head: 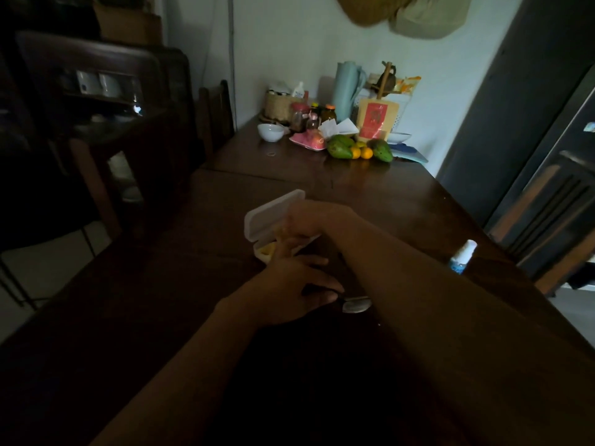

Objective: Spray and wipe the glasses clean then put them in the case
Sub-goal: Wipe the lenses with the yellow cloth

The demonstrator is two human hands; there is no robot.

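A pair of glasses (pixel 355 304) is held at the near part of a dark wooden table (pixel 402 204) in a dimly lit room, its frame pinched between the thumb and fingers of the left hand (pixel 296 284). Only one lens is seen, jutting out to the right of the thumb, just beside the right forearm. The right arm is crossed above the left, and the right hand (pixel 304 225) is lowered into a white case (pixel 273 217), which is stood open just beyond the left hand with its lid raised. Pale yellow material (pixel 269 250) is seen inside the case under the right fingers; whether anything is grasped by that hand cannot be told in the gloom. A small spray bottle (pixel 462 256) with a white cap is stood upright to the right, partly hidden behind the right forearm and well apart from the case. At the table's far end, by the wall, a white bowl (pixel 270 132), green and orange fruit (pixel 359 149) and a pale blue jug (pixel 346 88) are gathered.
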